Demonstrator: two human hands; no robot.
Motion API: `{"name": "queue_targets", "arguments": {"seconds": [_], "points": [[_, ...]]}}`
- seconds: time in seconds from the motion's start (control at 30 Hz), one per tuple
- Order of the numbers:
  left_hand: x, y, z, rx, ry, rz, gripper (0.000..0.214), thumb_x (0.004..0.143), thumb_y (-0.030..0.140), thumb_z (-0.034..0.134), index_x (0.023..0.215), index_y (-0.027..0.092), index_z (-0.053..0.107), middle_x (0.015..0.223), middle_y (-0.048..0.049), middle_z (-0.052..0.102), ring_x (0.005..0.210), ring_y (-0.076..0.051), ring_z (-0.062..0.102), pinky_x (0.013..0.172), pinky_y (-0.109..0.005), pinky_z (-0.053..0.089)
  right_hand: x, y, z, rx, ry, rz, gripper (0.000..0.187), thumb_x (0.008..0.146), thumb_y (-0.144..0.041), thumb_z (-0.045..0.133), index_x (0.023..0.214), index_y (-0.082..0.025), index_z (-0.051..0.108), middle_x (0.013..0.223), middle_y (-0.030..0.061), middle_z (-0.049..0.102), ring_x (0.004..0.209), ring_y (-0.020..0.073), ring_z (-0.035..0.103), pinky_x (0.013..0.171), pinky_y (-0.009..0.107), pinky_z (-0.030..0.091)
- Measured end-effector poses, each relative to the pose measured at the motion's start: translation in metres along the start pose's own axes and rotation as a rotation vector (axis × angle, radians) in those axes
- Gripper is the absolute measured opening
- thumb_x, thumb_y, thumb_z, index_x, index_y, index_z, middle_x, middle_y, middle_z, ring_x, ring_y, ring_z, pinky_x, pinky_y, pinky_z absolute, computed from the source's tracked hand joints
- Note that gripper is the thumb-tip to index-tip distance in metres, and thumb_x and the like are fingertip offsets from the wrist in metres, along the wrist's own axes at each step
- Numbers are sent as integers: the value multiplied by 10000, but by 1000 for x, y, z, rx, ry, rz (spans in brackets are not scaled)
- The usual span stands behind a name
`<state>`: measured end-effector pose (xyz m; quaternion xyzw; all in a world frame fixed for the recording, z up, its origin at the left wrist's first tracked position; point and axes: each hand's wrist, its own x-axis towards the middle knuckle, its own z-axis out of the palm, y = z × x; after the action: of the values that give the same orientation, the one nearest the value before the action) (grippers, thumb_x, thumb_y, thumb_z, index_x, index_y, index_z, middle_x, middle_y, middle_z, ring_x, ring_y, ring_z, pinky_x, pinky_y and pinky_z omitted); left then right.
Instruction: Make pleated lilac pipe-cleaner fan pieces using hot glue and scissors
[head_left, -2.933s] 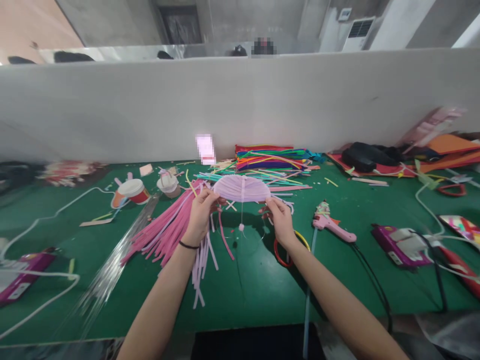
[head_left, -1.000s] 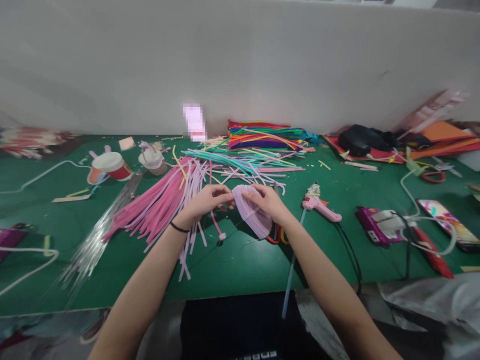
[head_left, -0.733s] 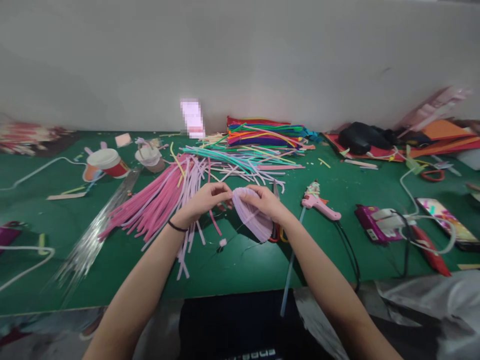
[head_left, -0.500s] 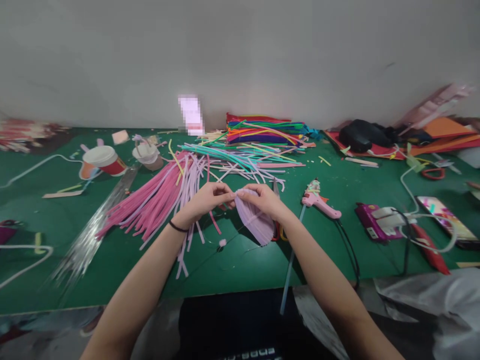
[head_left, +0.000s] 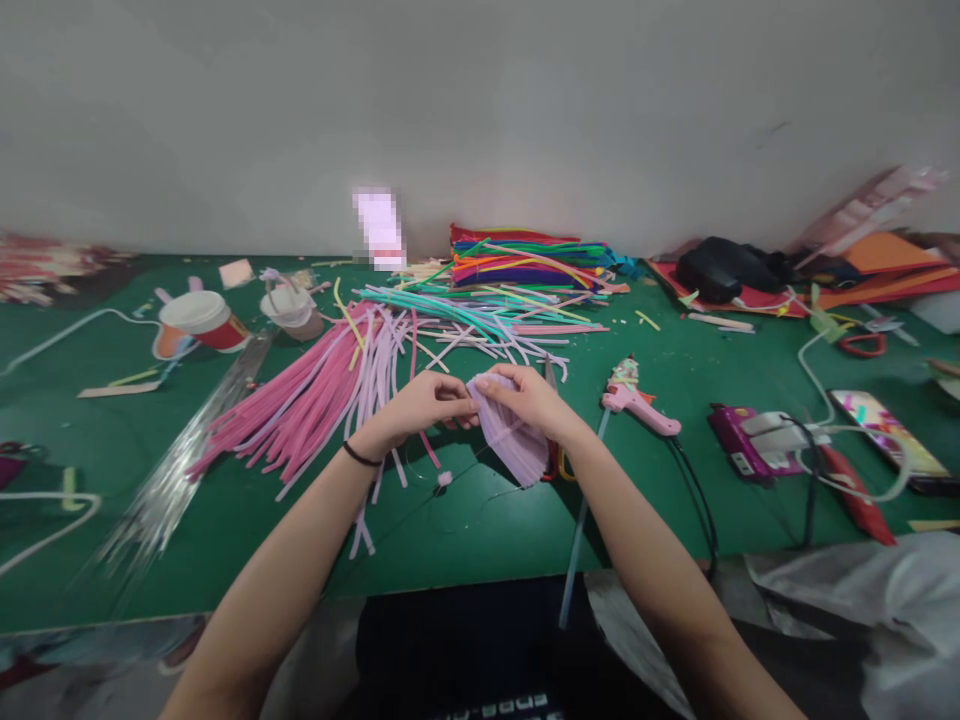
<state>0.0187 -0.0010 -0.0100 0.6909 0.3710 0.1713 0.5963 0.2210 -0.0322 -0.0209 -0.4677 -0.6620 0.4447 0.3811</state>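
My right hand (head_left: 521, 397) grips a lilac fan-shaped piece (head_left: 517, 450) by its upper end. The piece appears to be made of lilac pipe cleaners laid side by side, and its wide end hangs down toward me. At its upper left edge, the thumb and fingers of my left hand (head_left: 435, 405) are closed in a pinch. The fingertips there partly hide what they hold. Scissors (head_left: 553, 465) lie behind the piece, partly covered by my right hand. On the table below my left hand is a small pale lilac bit (head_left: 445, 479) with thin wire near it.
Pink pipe cleaners (head_left: 289, 415) and lilac ones spread to the left, beside silver wires (head_left: 180, 470). A pink glue gun (head_left: 641, 405) with a glue stick lies right. Multicoloured pipe cleaners (head_left: 525, 265), a lidded cup (head_left: 202, 320), a purple power adapter (head_left: 739, 440) and a phone (head_left: 889, 435) surround the work.
My left fingertips have shifted slightly down along the left edge of the lilac piece. My right hand stays on it in nearly the same place.
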Motion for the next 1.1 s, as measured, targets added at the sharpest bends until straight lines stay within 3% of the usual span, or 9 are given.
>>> {"name": "queue_targets", "arguments": {"seconds": [0.27, 0.47, 0.63, 0.77, 0.9, 1.1], "points": [[3, -4, 2, -44, 33, -68, 286, 779, 439, 739, 782, 154, 720, 746, -58, 752, 647, -134, 684, 591, -206, 515, 1, 2, 2, -23, 22, -1, 336, 859, -494, 593, 797, -166, 632, 726, -24, 564, 705, 128, 497, 662, 243, 375], [1, -5, -1, 30, -94, -98, 291, 752, 437, 755, 766, 146, 752, 780, -83, 765, 664, -149, 690, 608, -217, 517, 2, 5, 4, -55, -28, 8, 343, 855, -495, 593, 825, -161, 666, 769, -4, 631, 726, 140, 535, 694, 258, 393], [0, -3, 2, -26, -76, -155, 288, 746, 428, 758, 752, 141, 754, 763, -90, 765, 615, -139, 684, 576, -211, 518, 3, 3, 7, -66, -15, 24, 341, 856, -481, 594, 833, -151, 678, 784, 4, 645, 759, 146, 549, 713, 256, 395], [0, -3, 5, -15, -151, -198, 311, 761, 445, 745, 751, 135, 754, 776, -110, 767, 619, -150, 700, 557, -209, 521, 3, 2, 6, -91, -19, 47, 347, 850, -484, 599, 829, -150, 690, 797, 5, 659, 754, 143, 545, 694, 247, 388], [-1, -1, 6, -18, -106, -196, 285, 754, 421, 756, 749, 137, 738, 747, -99, 763, 599, -141, 691, 559, -208, 519, 1, 1, 0, -102, -29, 139, 359, 781, -494, 682, 850, -143, 707, 778, 4, 673, 702, 138, 539, 642, 243, 391], [-2, 1, 4, 9, -20, -203, 250, 748, 388, 752, 772, 145, 701, 726, -81, 758, 633, -165, 703, 557, -223, 520, -4, -3, -6, 94, -97, 326, 335, 655, -382, 807, 887, -151, 733, 752, -8, 692, 651, 127, 560, 608, 240, 427]]}}
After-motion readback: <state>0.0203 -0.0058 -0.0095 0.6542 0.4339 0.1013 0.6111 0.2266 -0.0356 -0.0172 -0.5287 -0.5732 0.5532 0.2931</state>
